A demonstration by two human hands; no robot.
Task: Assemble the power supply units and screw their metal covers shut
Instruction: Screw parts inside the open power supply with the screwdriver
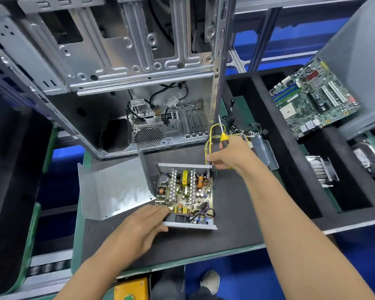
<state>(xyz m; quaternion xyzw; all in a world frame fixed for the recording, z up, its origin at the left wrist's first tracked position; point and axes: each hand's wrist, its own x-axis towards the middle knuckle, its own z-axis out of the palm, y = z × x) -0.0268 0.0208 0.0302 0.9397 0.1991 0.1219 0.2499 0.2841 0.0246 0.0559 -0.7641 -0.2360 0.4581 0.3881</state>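
One open power supply unit (185,194) sits near the middle of the dark bench mat (230,213), its circuit board exposed, with one perforated wall at the far side and one plain wall at the near side. One bent metal cover (115,188) lies just beside it on the left, toward the mat's left edge. The left hand (142,229) grips the unit's near-left corner, fingers curled over the near wall. The right hand (230,155) rests at the unit's far-right corner, where a bundle of yellow wires (211,137) leaves the housing; it holds one screwdriver (223,135) with a yellow-and-black handle, shaft pointing away from the person. One empty computer chassis (117,72) stands along the mat's far edge. One motherboard (314,96) lies in a black foam tray (290,148) to the right, which also carries one finned heatsink (322,171).
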